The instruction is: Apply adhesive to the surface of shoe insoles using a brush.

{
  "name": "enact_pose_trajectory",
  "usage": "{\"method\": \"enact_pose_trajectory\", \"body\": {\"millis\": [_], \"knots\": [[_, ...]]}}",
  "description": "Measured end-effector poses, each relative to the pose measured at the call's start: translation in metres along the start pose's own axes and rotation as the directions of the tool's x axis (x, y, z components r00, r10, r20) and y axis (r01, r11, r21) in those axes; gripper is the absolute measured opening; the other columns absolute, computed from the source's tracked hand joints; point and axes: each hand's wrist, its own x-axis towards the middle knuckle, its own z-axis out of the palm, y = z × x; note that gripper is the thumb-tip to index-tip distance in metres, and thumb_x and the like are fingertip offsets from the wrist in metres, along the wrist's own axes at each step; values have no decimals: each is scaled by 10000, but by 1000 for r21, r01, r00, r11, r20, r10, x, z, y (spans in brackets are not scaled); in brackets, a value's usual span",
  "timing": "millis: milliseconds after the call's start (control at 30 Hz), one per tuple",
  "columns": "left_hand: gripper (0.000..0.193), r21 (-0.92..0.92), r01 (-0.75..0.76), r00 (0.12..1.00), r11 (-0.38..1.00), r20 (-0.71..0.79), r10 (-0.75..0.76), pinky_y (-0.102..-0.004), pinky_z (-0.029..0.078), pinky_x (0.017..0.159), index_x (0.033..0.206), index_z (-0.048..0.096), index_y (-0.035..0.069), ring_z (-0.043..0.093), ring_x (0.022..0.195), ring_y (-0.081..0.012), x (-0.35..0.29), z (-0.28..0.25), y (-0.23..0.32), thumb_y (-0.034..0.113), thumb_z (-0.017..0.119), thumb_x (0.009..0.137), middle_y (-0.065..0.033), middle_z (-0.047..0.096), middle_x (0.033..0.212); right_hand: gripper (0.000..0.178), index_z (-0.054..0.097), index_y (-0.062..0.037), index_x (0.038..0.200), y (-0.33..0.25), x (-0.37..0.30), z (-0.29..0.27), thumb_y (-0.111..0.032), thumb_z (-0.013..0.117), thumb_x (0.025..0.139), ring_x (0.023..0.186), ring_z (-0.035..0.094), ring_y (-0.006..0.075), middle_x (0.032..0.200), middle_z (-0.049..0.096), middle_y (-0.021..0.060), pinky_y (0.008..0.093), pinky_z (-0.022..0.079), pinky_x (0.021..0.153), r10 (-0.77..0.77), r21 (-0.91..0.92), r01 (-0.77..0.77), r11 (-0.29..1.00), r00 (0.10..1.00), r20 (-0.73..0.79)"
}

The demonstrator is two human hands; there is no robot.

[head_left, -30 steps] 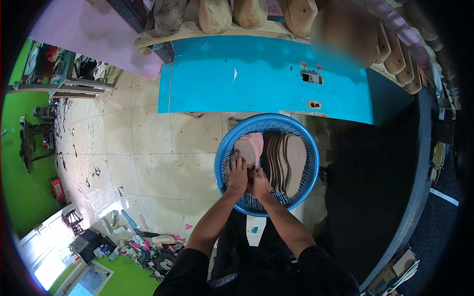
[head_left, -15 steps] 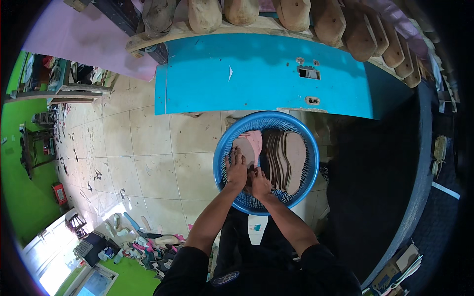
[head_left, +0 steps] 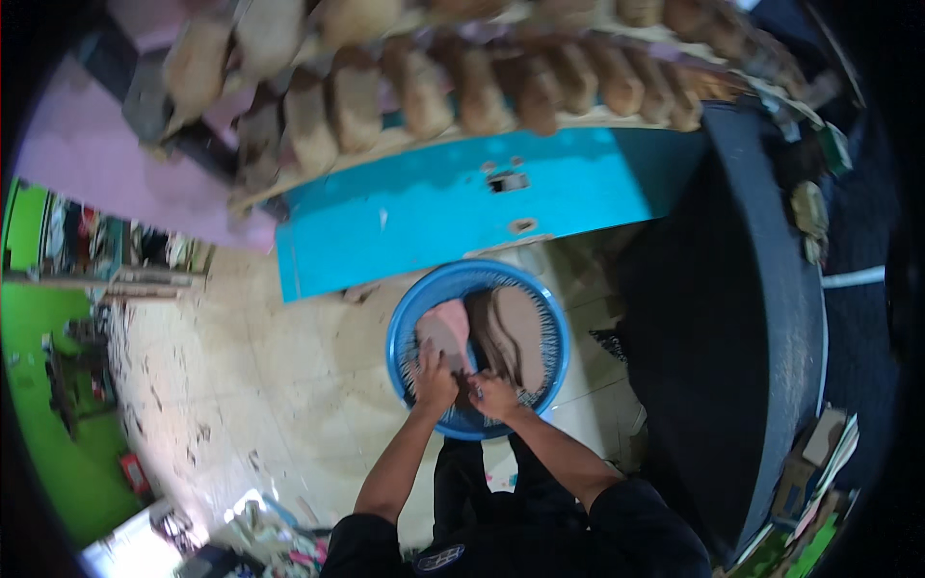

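Observation:
A blue plastic basket (head_left: 397, 352) stands in front of my legs. In its left part lies a grey-beige sole-shaped piece (head_left: 445, 337) over a pink sheet (head_left: 449, 314). My left hand (head_left: 436, 381) rests flat on the grey-beige piece with its fingers stretched out. Beside it, at that piece's lower right edge, my right hand (head_left: 493, 395) has its fingers curled together. Something small and thin may be between them, but blur hides what it is. A row of overlapping beige soles (head_left: 522, 332) with dark edges fills the basket's right side.
Beyond the basket is a bright blue panel (head_left: 434, 188), with shelves of wooden shoe lasts (head_left: 419, 96) above it. A large black-covered piece (head_left: 703, 347) stands on the right. Tiled floor (head_left: 289, 385) with dark scraps extends left; a cluttered pile (head_left: 279, 544) lies lower left.
My view has tilted up and shifted, bringing more rows of shoe lasts into sight, and now it is blurred. Both hands stay at the same sole-shaped piece.

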Motion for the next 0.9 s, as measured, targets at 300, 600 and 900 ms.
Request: {"method": "enact_pose_trajectory", "body": {"millis": [300, 600, 900], "knots": [[410, -315, -229, 960, 921, -232, 159, -533, 267, 1117, 1183, 588, 35, 325, 1349, -437, -28, -79, 91, 83, 643, 780, -240, 406, 1416, 305, 629, -37, 1101, 22, -88, -72, -55, 601, 798, 903, 657, 322, 988, 648, 157, 405, 540, 807, -72, 308, 173, 936, 946, -315], [306, -444, -626, 779, 642, -314, 543, -455, 331, 1077, 1115, 610, 31, 439, 1271, -386, -72, -147, 333, 34, 609, 809, -207, 448, 1387, 206, 647, -24, 1069, 59, -252, -176, -67, 594, 874, 874, 663, 275, 999, 662, 125, 354, 553, 750, -35, 290, 297, 910, 751, -659], [276, -505, -829, 396, 239, -229, 889, -437, 388, 1040, 1084, 654, 61, 480, 1241, -358, -138, -104, 567, 77, 656, 809, -176, 498, 1358, 135, 689, -21, 987, 169, -483, -183, -49, 619, 874, 807, 688, 210, 924, 698, 115, 321, 548, 731, 437, 440, 84, 894, 47, -898]]}}
